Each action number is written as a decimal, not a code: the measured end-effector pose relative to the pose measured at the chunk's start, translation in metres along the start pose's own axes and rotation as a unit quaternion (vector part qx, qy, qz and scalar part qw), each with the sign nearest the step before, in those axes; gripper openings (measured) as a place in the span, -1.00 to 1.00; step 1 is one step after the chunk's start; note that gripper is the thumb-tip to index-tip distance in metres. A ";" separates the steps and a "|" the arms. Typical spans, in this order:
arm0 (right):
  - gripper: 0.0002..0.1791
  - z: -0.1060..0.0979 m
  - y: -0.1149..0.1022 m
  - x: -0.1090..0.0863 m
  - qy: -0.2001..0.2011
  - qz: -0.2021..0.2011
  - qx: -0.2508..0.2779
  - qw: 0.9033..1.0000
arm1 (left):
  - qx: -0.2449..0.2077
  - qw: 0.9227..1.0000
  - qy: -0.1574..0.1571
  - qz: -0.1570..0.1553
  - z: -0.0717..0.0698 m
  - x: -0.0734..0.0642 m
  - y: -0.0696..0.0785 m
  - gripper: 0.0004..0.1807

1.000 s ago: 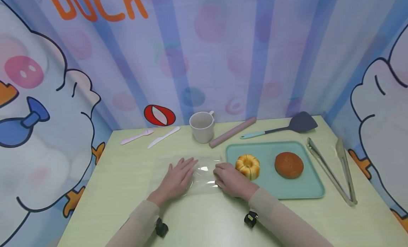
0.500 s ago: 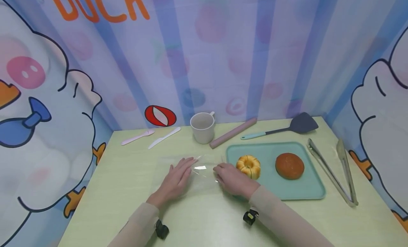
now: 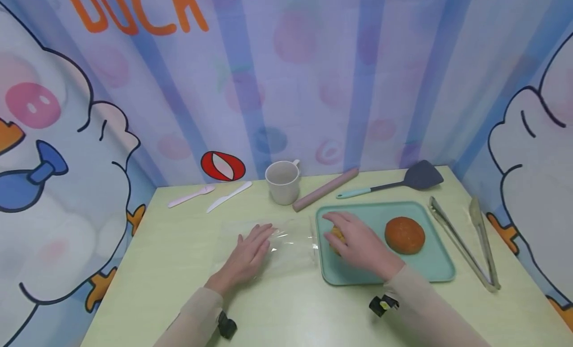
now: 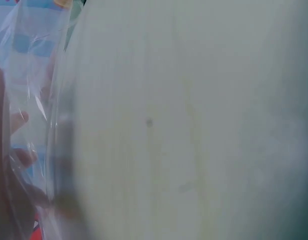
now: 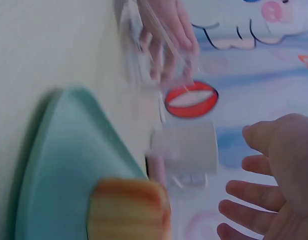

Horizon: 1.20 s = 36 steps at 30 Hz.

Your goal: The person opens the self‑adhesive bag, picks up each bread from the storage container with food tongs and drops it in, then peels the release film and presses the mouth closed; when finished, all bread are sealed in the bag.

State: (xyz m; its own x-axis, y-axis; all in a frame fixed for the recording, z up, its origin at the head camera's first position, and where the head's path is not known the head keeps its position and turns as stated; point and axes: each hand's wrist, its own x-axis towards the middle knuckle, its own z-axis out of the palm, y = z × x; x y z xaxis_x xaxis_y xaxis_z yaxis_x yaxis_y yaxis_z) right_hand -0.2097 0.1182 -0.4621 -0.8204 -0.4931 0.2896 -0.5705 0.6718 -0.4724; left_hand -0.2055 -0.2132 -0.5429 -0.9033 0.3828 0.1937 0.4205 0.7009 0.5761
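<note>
A clear plastic bag [image 3: 291, 247] lies on the table, left of the turquoise tray [image 3: 429, 272]. My left hand [image 3: 246, 257] rests on the bag with fingers extended; the right wrist view also shows that left hand [image 5: 169, 35] against the shiny plastic. Over the tray's left part hovers my right hand [image 3: 362, 245], its fingers spread and holding nothing. Beneath it is a small ring-shaped bread [image 3: 336, 233], mostly covered by the hand in the head view. In the right wrist view, the bread [image 5: 127, 212] sits apart from the fingers. A round brown bun [image 3: 405, 235] occupies the tray's right side.
Behind the bag stands a white mug [image 3: 283, 184], beside a pinkish rod [image 3: 326, 190]. A spatula [image 3: 403, 180] lies behind the tray, and metal tongs [image 3: 465, 247] lie to its right. A pink plastic fork [image 3: 191, 196] and white knife [image 3: 229, 197] are at back left.
My right hand has left the bag's right edge and moved right, over the ring-shaped bread, with its fingers spread. The left hand stays on the bag, which now lies flatter.
</note>
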 end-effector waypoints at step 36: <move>0.06 -0.098 0.192 -0.167 0.062 0.302 -0.109 0.945 | -0.017 1.000 0.004 -0.005 0.001 0.000 0.003 -0.51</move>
State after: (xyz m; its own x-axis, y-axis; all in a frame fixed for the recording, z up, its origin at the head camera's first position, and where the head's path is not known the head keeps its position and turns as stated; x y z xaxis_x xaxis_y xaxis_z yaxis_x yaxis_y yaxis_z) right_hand -0.1866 0.3839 -0.5197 -0.9895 0.0757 0.1234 0.0197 0.9150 -0.4030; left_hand -0.2039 -0.2111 -0.5418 -0.9082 0.3708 0.1941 0.4084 0.6836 0.6049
